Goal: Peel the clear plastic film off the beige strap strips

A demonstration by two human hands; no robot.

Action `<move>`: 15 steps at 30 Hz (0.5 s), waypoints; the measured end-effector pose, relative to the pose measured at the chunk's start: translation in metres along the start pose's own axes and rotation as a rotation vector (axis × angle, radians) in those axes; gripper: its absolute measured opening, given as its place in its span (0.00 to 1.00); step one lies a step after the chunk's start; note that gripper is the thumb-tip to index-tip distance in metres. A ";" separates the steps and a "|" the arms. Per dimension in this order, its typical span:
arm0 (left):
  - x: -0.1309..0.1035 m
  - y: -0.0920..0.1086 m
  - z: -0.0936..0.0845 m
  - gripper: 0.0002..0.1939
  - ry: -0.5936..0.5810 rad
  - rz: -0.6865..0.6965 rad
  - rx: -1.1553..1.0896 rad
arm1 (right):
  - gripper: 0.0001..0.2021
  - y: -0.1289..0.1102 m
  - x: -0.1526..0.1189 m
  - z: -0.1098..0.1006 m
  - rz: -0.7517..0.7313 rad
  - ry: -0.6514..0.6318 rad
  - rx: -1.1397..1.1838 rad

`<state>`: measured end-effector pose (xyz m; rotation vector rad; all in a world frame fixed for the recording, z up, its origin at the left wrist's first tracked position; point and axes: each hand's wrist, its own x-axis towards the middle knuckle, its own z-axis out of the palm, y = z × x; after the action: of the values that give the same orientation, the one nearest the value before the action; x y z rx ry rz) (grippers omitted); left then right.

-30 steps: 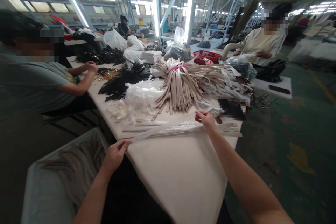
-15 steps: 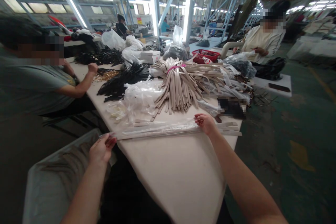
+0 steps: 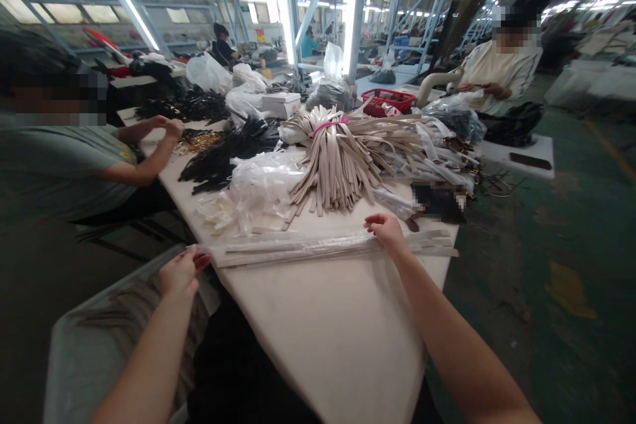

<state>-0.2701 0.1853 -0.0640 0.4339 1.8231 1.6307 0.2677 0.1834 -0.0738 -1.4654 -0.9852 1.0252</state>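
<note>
Several beige straps (image 3: 278,256) lie side by side across the table in a long clear plastic sleeve (image 3: 318,242), their bare ends showing at the right. At the table's left edge my left hand (image 3: 181,271) is closed, pinching the left end of the sleeve. My right hand (image 3: 387,233) is over the right part of the sleeve, fingers curled and pinched at its upper edge; the exact grip is partly hidden. Behind the sleeve lies a large bundle of beige straps (image 3: 338,172) tied with a pink band (image 3: 330,124).
A pale bin (image 3: 62,338) with more straps stands below left. Crumpled clear plastic (image 3: 268,175), black straps (image 3: 228,152) and a red basket (image 3: 387,101) lie farther back. One co-worker (image 3: 59,152) sits at the left; another (image 3: 501,73) is at the back right.
My left hand has moved slightly left, drawing the sleeve's end with it. My right hand has barely shifted. The left co-worker's hands have come together.
</note>
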 end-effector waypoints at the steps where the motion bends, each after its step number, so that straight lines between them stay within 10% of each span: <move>1: 0.002 0.003 0.002 0.02 -0.002 -0.017 0.029 | 0.11 -0.001 -0.001 0.001 -0.013 -0.017 0.018; 5: -0.013 0.023 0.015 0.07 0.097 0.202 0.286 | 0.15 -0.007 -0.008 0.005 0.027 -0.113 0.160; 9: -0.085 0.035 0.053 0.27 0.144 0.848 0.500 | 0.18 -0.011 -0.017 0.016 0.018 -0.129 0.198; 11: -0.139 0.028 0.088 0.21 -0.165 1.103 0.521 | 0.19 -0.013 -0.022 0.025 -0.001 -0.125 0.176; 15: -0.232 -0.005 0.167 0.18 -0.758 1.123 0.513 | 0.20 -0.017 -0.030 0.039 -0.036 -0.185 0.149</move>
<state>0.0110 0.1646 -0.0162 2.2496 1.3670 1.1964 0.2211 0.1684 -0.0572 -1.2428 -1.0388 1.1978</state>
